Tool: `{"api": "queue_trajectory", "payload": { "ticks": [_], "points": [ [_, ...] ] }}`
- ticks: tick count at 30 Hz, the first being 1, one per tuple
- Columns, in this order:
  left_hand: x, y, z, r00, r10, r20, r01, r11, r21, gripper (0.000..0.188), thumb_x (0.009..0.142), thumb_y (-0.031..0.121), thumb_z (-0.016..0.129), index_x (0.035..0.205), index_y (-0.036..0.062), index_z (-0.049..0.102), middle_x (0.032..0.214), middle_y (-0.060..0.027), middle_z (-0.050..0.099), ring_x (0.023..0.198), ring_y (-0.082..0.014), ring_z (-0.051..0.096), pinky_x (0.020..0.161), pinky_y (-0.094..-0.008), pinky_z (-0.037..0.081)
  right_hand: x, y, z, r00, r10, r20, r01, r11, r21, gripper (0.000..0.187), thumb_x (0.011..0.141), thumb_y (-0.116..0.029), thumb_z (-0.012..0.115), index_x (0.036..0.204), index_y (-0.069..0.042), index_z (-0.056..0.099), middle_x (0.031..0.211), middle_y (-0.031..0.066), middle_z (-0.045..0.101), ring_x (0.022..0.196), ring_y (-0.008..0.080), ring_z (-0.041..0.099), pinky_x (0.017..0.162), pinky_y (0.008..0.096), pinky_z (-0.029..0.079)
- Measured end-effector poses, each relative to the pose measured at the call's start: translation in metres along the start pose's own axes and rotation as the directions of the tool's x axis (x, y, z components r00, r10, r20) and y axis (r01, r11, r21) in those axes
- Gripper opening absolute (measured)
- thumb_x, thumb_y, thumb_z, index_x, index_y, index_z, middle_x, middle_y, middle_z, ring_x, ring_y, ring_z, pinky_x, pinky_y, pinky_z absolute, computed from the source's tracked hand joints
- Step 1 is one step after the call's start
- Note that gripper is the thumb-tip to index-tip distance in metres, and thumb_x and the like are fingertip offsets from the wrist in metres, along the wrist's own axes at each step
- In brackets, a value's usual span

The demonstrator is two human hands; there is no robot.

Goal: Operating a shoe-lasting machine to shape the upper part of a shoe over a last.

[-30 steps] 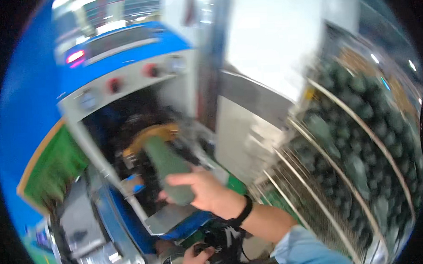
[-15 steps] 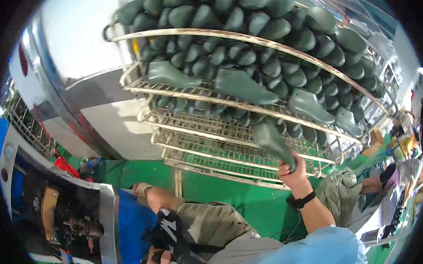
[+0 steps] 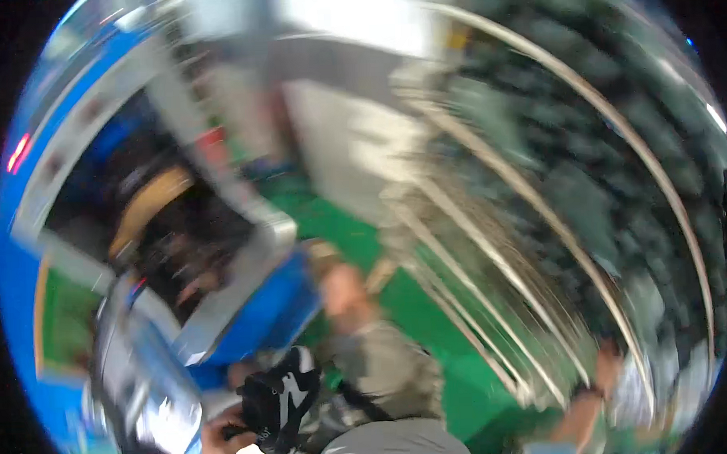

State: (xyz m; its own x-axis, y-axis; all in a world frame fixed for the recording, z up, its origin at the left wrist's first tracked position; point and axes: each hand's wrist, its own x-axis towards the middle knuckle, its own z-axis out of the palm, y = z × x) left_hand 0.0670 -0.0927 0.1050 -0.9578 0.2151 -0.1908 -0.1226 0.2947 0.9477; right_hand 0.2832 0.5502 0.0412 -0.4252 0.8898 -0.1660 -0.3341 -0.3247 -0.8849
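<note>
In my left hand [image 3: 224, 441], low in the view, a black shoe upper [image 3: 275, 414] with white markings is gripped at its edge, above my lap. My right hand [image 3: 609, 366] is at the lower right, beside the end of a wire rack [image 3: 493, 258]. Motion smears its fingers, and I cannot make out whether a shoe last is in them. Dark green shoe lasts [image 3: 587, 203] crowd the rack's upper shelves, blurred.
At the left stands a blue and grey machine [image 3: 254, 315] with a dark opening and a tan curved part [image 3: 150, 204] inside. A pale panel [image 3: 340, 140] rises behind, over green floor [image 3: 331, 228]. My bare knee [image 3: 346, 296] is between machine and rack.
The view has swung left, so the rack now lies to the right and the machine nearer the middle. My right hand, which held a green shoe last, is lower and farther right in the picture.
</note>
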Motion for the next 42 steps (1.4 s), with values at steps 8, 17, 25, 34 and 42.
{"api": "queue_trajectory", "payload": {
  "ticks": [8,17,25,34,42],
  "points": [
    [-0.082,-0.005,-0.195,0.8,0.046,-0.598,0.111,0.968,0.223,0.02,0.078,0.014,0.076,0.092,0.0012,0.071,0.14,-0.0192,0.058,0.125,-0.0243,0.056,0.105,-0.0366,0.041,-0.083,0.26,0.339,0.573,0.404,0.713,0.677,0.258,-0.69,0.046,0.102,-0.033,0.053,0.134,-0.001,0.057,0.131,0.0203,0.058,0.112,0.0281,0.054,0.097,0.0415,0.046],
    [-0.066,-0.124,-0.315,0.668,-0.104,-0.737,0.715,0.366,0.596,0.051,0.081,0.057,0.065,0.09,0.0081,0.076,0.087,-0.0171,0.072,0.095,-0.0368,0.065,0.089,-0.047,0.05,-0.087,0.202,0.326,0.377,0.343,0.86,0.877,0.166,-0.45,0.043,0.102,-0.034,0.054,0.124,0.001,0.065,0.113,0.0218,0.067,0.087,0.0309,0.061,0.08,0.0404,0.051],
    [-0.294,-0.119,-0.163,0.413,-0.029,-0.91,0.798,0.493,0.346,0.043,0.077,0.045,0.074,0.087,0.0038,0.074,0.099,-0.0147,0.071,0.125,-0.0391,0.052,0.111,-0.0464,0.039,-0.105,0.266,0.364,-0.053,0.302,0.952,0.959,0.281,-0.036,0.04,0.098,-0.033,0.061,0.114,0.002,0.071,0.097,0.0218,0.073,0.083,0.0322,0.068,0.074,0.039,0.055],
    [-0.616,-0.024,0.11,-0.319,0.035,-0.947,0.947,0.029,-0.318,0.028,0.068,0.033,0.078,0.079,0.0069,0.074,0.091,-0.0121,0.071,0.114,-0.0348,0.06,0.094,-0.0435,0.051,-0.201,0.287,0.395,-0.383,0.445,0.81,0.837,0.537,0.102,0.03,0.093,-0.019,0.067,0.111,0.004,0.071,0.077,0.0144,0.074,0.067,0.024,0.07,0.067,0.0359,0.055],
    [-0.772,-0.052,0.17,-0.934,0.28,0.223,-0.159,0.233,-0.959,0.051,0.091,0.043,0.065,0.123,0.0042,0.059,0.126,-0.0227,0.059,0.11,-0.0389,0.065,0.093,-0.0498,0.053,-0.206,0.29,0.373,-0.335,0.483,0.809,0.852,0.522,0.041,0.029,0.092,-0.021,0.068,0.107,0.003,0.072,0.074,0.0135,0.073,0.066,0.0255,0.07,0.067,0.0365,0.056]
  ]
}}
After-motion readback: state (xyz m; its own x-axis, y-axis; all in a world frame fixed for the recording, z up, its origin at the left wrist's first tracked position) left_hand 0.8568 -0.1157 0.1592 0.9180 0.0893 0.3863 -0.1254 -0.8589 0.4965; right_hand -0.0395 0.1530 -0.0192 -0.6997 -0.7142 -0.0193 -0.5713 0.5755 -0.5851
